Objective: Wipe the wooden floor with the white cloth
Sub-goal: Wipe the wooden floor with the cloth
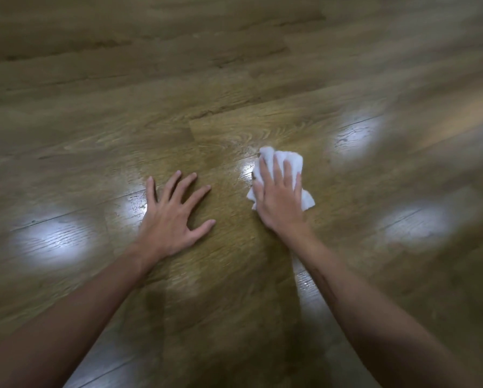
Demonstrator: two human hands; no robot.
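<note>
A crumpled white cloth (292, 159) lies on the wooden floor (223, 130) right of centre. My right hand (281, 197) presses flat on top of it, fingers spread over the cloth, and covers its middle. Cloth edges show beyond the fingertips and on both sides of the palm. My left hand (173, 217) rests flat on the bare floor to the left of the cloth, fingers apart, holding nothing. A gap of floor separates the two hands.
Brown wood-grain planks fill the whole view, with plank seams running across. Bright white light reflections (50, 242) shine on the floor at the left, the right and near the cloth. The picture's edges are blurred.
</note>
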